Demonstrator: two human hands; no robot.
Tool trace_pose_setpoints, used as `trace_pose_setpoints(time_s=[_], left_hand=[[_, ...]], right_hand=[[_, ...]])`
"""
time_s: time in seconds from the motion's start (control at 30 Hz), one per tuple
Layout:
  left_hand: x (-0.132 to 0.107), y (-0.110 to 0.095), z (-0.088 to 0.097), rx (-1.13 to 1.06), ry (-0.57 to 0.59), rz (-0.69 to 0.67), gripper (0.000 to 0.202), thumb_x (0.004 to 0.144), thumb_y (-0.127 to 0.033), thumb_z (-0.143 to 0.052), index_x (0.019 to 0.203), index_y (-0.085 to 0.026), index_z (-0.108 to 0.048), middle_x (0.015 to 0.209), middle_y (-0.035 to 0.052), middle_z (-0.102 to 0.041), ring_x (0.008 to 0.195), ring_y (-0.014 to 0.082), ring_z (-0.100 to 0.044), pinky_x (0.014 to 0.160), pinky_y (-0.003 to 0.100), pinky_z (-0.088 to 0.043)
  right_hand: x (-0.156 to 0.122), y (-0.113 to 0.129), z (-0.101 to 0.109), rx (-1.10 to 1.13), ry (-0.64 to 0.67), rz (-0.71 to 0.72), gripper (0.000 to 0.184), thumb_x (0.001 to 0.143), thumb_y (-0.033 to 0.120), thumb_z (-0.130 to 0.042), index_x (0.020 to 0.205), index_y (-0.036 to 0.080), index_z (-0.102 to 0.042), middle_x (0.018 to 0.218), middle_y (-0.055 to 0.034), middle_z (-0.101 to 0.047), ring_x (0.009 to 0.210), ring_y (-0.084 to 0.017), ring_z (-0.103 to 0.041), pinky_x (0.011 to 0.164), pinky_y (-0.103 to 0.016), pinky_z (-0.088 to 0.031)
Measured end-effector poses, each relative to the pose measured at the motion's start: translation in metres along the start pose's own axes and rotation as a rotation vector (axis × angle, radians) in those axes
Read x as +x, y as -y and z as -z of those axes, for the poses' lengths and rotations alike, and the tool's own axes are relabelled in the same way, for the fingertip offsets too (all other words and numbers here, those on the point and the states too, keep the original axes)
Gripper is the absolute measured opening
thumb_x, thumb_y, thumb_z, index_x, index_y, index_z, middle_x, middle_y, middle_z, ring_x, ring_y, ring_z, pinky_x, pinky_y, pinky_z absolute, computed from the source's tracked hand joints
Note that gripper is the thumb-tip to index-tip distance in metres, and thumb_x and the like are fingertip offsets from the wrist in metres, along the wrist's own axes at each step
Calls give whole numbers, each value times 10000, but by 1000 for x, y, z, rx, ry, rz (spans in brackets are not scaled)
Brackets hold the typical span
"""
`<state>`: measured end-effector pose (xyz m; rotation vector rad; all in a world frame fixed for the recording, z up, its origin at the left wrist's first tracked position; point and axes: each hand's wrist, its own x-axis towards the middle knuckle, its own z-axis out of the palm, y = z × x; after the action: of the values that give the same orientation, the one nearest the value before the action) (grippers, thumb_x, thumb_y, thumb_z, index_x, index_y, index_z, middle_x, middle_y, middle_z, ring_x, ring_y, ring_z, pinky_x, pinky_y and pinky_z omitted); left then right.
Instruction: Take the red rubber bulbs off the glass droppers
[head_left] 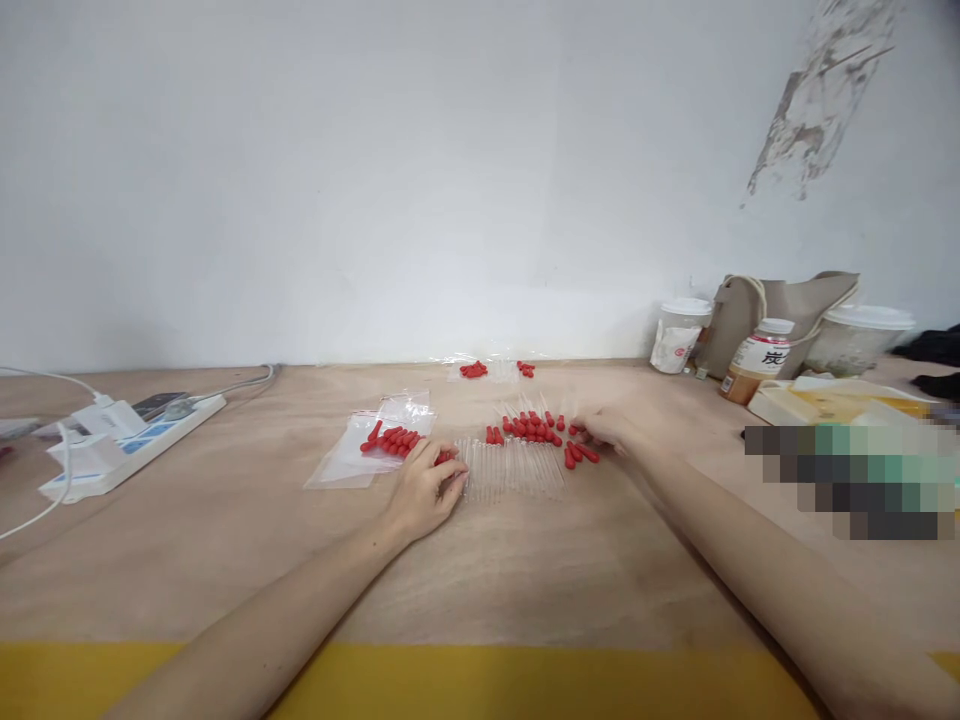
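Observation:
A row of thin, clear glass dropper tubes [517, 472] lies side by side on the table. My left hand [429, 490] is at the row's left end, its fingers bent and thumb near the index fingertip; anything pinched there is too small to make out. Red rubber bulbs [532, 430] lie in a cluster just beyond the tubes, some with clear tubes pointing away from them. On the right side of this cluster, the closed fingertips of my right hand [606, 430] are on a red bulb [574, 430]. More red bulbs [391, 440] rest on plastic bags beside my left hand.
Clear plastic bags [341, 462] lie left of centre. Against the wall is another clear bag with red bulbs [473, 370]. A power strip [142, 450] with chargers sits left. Cups, a drink bottle [759, 362] and a beige bag [787, 300] stand right. Yellow edging [450, 682] runs along the front.

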<state>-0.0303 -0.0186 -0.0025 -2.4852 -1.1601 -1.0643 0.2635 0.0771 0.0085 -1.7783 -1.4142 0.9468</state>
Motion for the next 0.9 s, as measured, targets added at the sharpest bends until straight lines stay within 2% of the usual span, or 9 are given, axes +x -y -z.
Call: trace_pose_setpoints(time_s=[0.13,0.2,0.23,0.33,0.4,0.47,0.63,0.77,0.9], left_hand=[[-2,0,1,-19,-5,-12,152,803,-194,-492,888,-202,-618,940,63,-543,916,199,-488,809,376,-423],[-3,0,2,-18,-15,-13,188,808,-201,-490,967,-207,-590,963,63,-540,934,201,-481,827,379,-417],[-3,0,3,-12,-23,-9,223,811,-205,-489,1020,-206,-567,977,65,-536,942,201,-476,836,379,-412],[-3,-2,4,21,-56,15,361,821,-230,-489,1179,-197,-463,1020,73,-517,964,202,-458,863,382,-395],[-3,-4,6,33,-61,12,425,829,-247,-486,1242,-191,-404,1057,83,-503,995,205,-446,881,381,-381],[-2,-5,6,35,-35,-23,409,837,-265,-482,1235,-197,-418,1084,86,-504,1016,208,-440,884,377,-372],[3,-10,-2,88,51,-136,180,849,-284,-483,969,-249,-612,965,33,-606,930,193,-483,862,407,-312],[5,-15,-6,124,62,-163,164,856,-253,-470,876,-233,-632,776,3,-632,815,165,-503,880,432,-264],[3,-19,-2,178,6,-187,161,837,-220,-479,796,-211,-635,674,-2,-607,757,161,-496,879,442,-261]], right_hand=[[-15,-1,6,-61,-156,142,158,736,259,-508,636,144,-549,613,-37,-599,588,-132,-543,509,-220,-349],[-30,0,3,-86,-225,270,127,756,276,-496,743,159,-544,734,-36,-614,687,-141,-548,581,-226,-360],[-39,1,-1,-100,-245,353,131,771,286,-483,791,169,-538,769,-31,-614,707,-138,-544,614,-231,-363],[-71,-1,-19,-262,-320,821,158,814,294,-439,850,178,-540,814,-35,-613,733,-146,-532,705,-276,-346],[-90,-4,-35,-375,-370,1001,150,830,262,-426,842,177,-549,811,-39,-617,759,-156,-526,776,-317,-305],[-102,-7,-48,-477,-355,1139,151,837,252,-428,798,177,-553,785,-37,-620,773,-163,-512,794,-332,-277],[-106,-10,-60,-502,-384,1258,141,844,258,-457,786,182,-560,777,-23,-623,778,-154,-487,804,-335,-240],[-104,-9,-58,-498,-396,1292,134,846,250,-463,820,180,-574,760,-22,-615,762,-148,-478,813,-337,-237],[-107,-8,-56,-570,-408,1340,145,849,240,-462,849,193,-599,697,-13,-592,722,-141,-465,819,-342,-236]])
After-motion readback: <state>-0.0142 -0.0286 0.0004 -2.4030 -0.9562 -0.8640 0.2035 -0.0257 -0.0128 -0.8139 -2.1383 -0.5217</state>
